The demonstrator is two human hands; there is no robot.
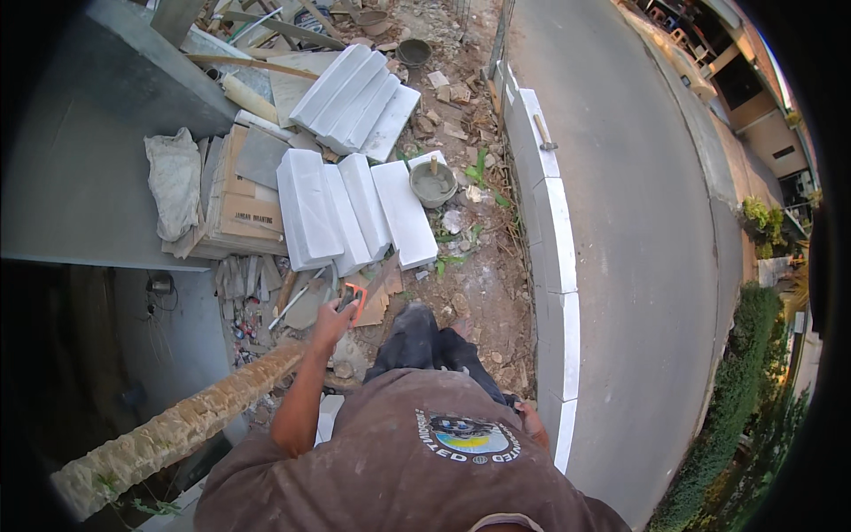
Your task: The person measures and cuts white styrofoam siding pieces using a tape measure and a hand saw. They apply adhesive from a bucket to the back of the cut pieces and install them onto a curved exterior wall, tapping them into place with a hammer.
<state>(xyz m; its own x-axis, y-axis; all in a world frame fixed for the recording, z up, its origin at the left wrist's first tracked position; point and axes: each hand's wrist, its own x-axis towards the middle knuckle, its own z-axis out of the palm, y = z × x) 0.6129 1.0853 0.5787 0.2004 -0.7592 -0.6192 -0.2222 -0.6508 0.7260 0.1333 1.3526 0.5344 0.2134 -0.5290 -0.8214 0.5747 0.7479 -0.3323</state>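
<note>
Gripping the orange-handled saw (352, 297) in my left hand (332, 324), right hand (533, 420) unreadable, I risk stumbling on rubble (470, 293).

One head-worn fisheye — high up, facing steeply down, ground far below.

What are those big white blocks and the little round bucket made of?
The white blocks look like lightweight concrete: matte, chalky, with square-cut edges, though foam cannot be ruled out. The small bucket looks like plastic caked in grey mortar, with a stick standing in it. The left hand grips a tool with an orange handle, probably plastic.
</note>
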